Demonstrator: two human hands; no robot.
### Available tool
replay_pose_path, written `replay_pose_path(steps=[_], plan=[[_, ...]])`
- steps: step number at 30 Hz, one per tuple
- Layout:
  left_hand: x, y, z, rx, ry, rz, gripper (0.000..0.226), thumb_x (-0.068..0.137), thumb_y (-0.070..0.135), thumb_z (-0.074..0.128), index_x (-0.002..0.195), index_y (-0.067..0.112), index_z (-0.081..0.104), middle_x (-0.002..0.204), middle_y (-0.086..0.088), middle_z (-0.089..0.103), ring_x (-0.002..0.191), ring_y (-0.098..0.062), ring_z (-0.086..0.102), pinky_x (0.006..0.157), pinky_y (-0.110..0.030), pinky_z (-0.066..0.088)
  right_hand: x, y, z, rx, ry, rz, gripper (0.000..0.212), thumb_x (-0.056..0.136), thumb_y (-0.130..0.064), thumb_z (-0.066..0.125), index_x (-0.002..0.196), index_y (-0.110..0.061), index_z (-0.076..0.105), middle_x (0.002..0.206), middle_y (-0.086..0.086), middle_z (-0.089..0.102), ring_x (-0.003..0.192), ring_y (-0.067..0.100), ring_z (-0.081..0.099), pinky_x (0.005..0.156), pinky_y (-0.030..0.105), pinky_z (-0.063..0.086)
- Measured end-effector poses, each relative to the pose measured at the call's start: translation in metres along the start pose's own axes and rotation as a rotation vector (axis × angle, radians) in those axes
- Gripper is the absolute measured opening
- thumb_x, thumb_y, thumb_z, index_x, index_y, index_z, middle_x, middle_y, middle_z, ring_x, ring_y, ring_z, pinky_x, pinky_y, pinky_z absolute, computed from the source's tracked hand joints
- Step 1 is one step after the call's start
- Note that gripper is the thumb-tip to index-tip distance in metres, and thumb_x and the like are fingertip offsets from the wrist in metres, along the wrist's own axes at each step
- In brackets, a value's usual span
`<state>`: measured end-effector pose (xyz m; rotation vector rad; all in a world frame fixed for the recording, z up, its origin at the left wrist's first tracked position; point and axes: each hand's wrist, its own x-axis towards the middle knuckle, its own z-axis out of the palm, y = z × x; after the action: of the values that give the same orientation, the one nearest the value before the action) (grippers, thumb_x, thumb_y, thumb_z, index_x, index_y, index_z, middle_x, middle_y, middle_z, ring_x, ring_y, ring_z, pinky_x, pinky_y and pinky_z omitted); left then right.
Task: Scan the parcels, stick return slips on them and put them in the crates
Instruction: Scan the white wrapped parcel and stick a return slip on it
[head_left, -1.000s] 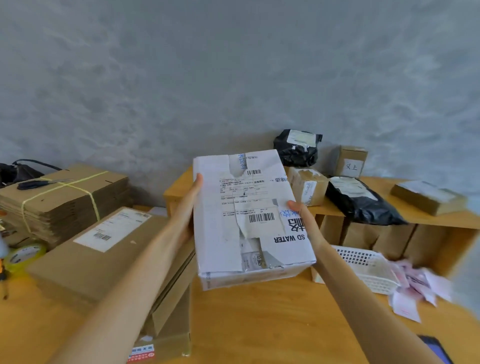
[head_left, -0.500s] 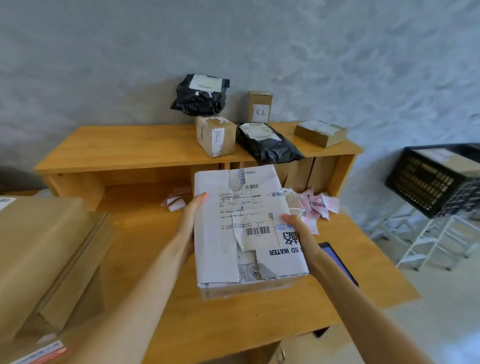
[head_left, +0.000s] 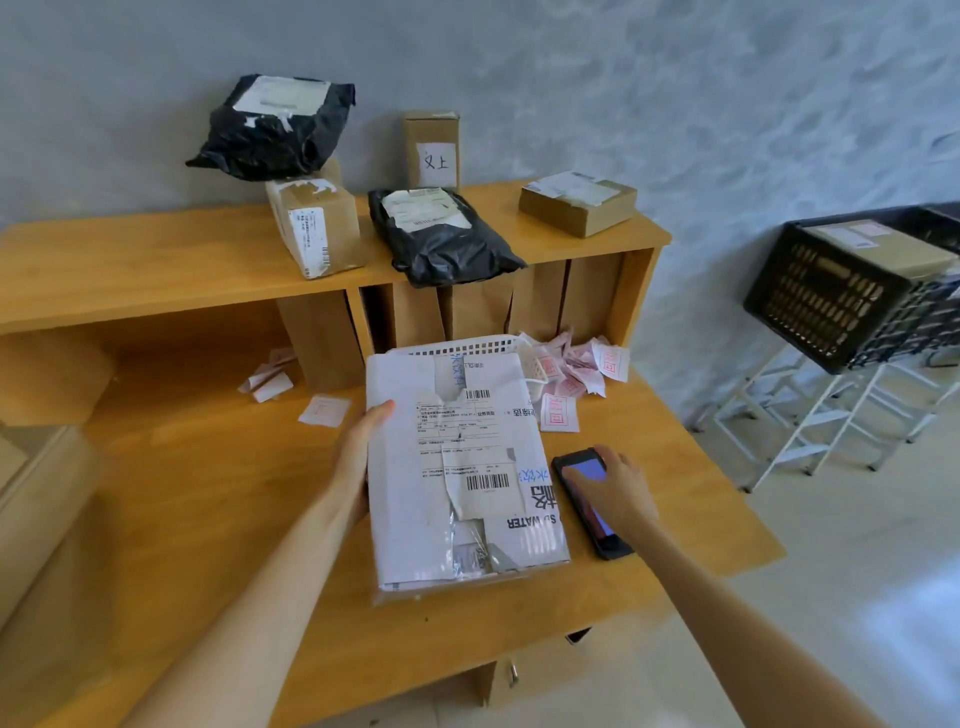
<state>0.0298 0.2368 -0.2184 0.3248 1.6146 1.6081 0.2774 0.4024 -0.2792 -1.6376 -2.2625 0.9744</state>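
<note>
A white paper-wrapped parcel (head_left: 457, 467) with barcode labels lies flat on the wooden table (head_left: 218, 499). My left hand (head_left: 358, 452) holds its left edge, thumb on top. My right hand (head_left: 615, 493) has left the parcel and lies over a black phone (head_left: 584, 470) with a lit screen, just right of the parcel, fingers curling around it. Pink-stamped return slips (head_left: 571, 371) lie in a heap behind the parcel, beside a white basket (head_left: 483, 345). A black crate (head_left: 831, 296) holding a brown box stands on a white rack at the right.
On the shelf top (head_left: 130, 270) sit two black mailer bags (head_left: 441, 234), and three brown boxes (head_left: 576, 202). A large cardboard box (head_left: 36, 499) fills the left edge. A few loose slips (head_left: 322, 410) lie left of the parcel. The floor opens to the right.
The parcel has come down from mid-air onto the table. My right hand let go of its right edge and moved onto the phone. The view has swung right and down.
</note>
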Motion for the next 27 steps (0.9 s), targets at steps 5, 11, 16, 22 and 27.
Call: replay_pose_path(steps=[5,11,16,22,27], plan=[[0.005,0.001,0.011,0.045,0.055,0.077,0.067,0.069,0.046,0.067,0.125,0.01,0.059,0.108,-0.013,0.072,0.09,-0.028,0.071,0.063,-0.031,0.055,0.017,0.025,0.024,-0.275,-0.003,0.09,0.094,0.083,-0.069,0.054,0.149,-0.011,0.023,0.147,0.007,0.034,0.134,0.03,0.031,0.103,0.039,0.036],[0.016,-0.004,0.018,0.107,0.088,0.122,0.075,0.067,0.05,0.068,0.132,0.015,0.053,0.109,-0.01,0.071,0.087,-0.024,0.072,0.06,-0.029,0.055,0.031,0.034,0.041,-0.361,0.053,0.133,0.093,0.08,-0.071,0.056,0.144,-0.009,0.027,0.14,0.008,0.039,0.127,0.029,0.038,0.098,0.036,0.04],[0.026,-0.006,0.023,0.113,0.116,0.187,0.058,0.081,0.042,0.064,0.131,0.015,0.053,0.112,-0.012,0.069,0.083,-0.019,0.071,0.056,-0.024,0.054,0.036,0.032,0.036,-0.36,0.051,0.097,0.081,0.079,-0.064,0.063,0.132,-0.009,0.038,0.131,0.008,0.045,0.12,0.027,0.043,0.093,0.033,0.042],[0.029,0.0,0.024,0.17,0.11,0.213,0.044,0.096,0.03,0.053,0.138,0.017,0.048,0.114,-0.006,0.067,0.09,-0.017,0.067,0.059,-0.02,0.052,0.037,0.016,0.007,-0.179,0.045,-0.02,0.071,0.078,-0.06,0.065,0.123,-0.009,0.046,0.122,0.006,0.049,0.116,0.028,0.044,0.08,0.035,0.042],[0.033,0.004,0.02,0.188,0.089,0.22,0.043,0.096,0.028,0.054,0.137,0.018,0.049,0.118,-0.008,0.066,0.099,-0.024,0.067,0.069,-0.027,0.052,0.034,-0.007,-0.029,-0.186,0.024,-0.191,0.071,0.074,-0.064,0.065,0.121,-0.013,0.049,0.109,0.001,0.05,0.104,0.023,0.05,0.073,0.033,0.044]])
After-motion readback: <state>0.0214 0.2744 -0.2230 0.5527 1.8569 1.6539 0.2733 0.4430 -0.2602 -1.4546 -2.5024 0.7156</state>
